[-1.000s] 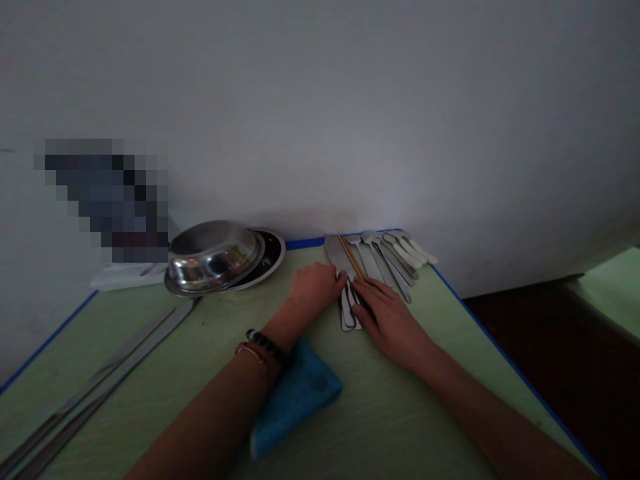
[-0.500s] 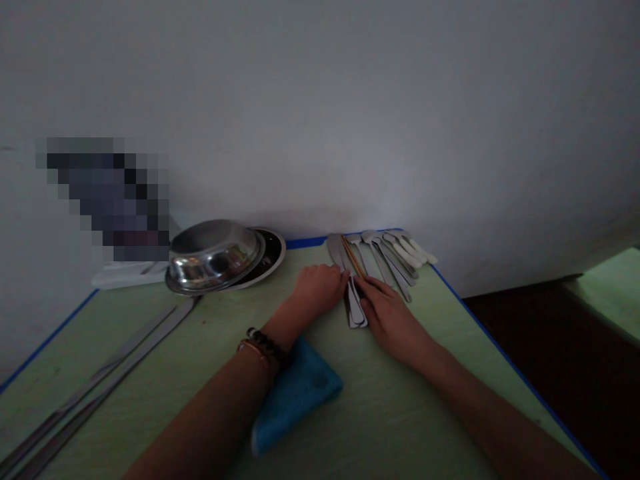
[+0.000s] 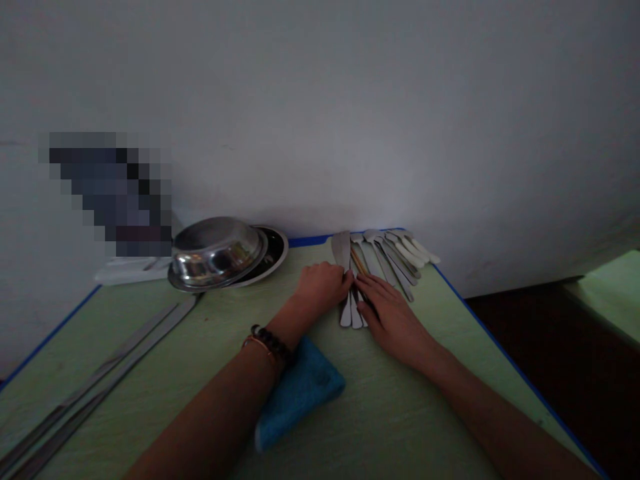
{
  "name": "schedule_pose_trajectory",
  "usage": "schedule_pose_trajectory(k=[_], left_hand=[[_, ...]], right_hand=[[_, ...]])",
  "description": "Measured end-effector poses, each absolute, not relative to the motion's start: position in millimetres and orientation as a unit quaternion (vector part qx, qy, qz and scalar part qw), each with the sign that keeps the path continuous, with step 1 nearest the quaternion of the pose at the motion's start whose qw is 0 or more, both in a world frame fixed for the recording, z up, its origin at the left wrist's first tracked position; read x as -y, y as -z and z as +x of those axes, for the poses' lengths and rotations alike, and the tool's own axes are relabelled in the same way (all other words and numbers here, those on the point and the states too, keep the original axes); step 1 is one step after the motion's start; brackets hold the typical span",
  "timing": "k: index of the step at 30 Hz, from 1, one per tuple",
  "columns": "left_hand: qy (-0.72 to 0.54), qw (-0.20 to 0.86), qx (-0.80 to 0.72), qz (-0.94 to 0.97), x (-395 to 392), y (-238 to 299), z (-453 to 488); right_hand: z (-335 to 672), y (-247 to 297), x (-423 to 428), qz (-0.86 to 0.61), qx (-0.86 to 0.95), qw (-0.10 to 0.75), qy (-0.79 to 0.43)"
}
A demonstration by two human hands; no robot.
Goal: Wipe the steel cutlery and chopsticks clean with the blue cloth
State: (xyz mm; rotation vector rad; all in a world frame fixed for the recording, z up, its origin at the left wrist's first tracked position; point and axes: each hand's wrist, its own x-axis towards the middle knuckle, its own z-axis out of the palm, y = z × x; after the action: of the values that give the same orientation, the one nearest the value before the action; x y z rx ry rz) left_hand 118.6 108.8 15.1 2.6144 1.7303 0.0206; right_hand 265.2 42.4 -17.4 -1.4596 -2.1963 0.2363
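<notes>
In the head view, several metal table knives (image 3: 342, 248) lie together at the back of the table, blades towards the wall and handles fanned towards me. My left hand (image 3: 323, 285) is curled closed at their left side, thumb and finger on the knives. From the right, my right hand (image 3: 393, 313) rests with fingers stretched out along the handles, partly hiding them. Brown chopsticks (image 3: 358, 261) lie just right of the blades, running under my right fingertips. Several metal forks and spoons (image 3: 395, 267) lie farther right. Under my left wrist is a folded blue cloth (image 3: 305, 397).
A shiny metal bowl (image 3: 217, 250) sits upside down, overlapping a dark plate with a pale rim (image 3: 280, 257). Two long metal utensils (image 3: 115, 363) stretch along the left. White-handled cutlery (image 3: 417, 250) lies near the back right corner. The table (image 3: 430, 427) has blue edging and meets the wall.
The knife handles have spread from a tight stack into a fan, and the blades now overlap more closely. Both hands have stayed at nearly the same place.
</notes>
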Motion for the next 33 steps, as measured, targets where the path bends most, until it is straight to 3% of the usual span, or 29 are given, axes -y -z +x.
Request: schedule_pose_trajectory(k=[9, 33], left_hand=[[-0.006, -0.015, -0.604, 0.797, -111, -15, 117], [0.023, 0.041, -0.564, 0.825, -125, -21, 99]], right_hand=[[267, 16, -40, -0.533, 0.805, 0.246, -0.083], [267, 8, -37, -0.537, 0.813, 0.204, -0.095]])
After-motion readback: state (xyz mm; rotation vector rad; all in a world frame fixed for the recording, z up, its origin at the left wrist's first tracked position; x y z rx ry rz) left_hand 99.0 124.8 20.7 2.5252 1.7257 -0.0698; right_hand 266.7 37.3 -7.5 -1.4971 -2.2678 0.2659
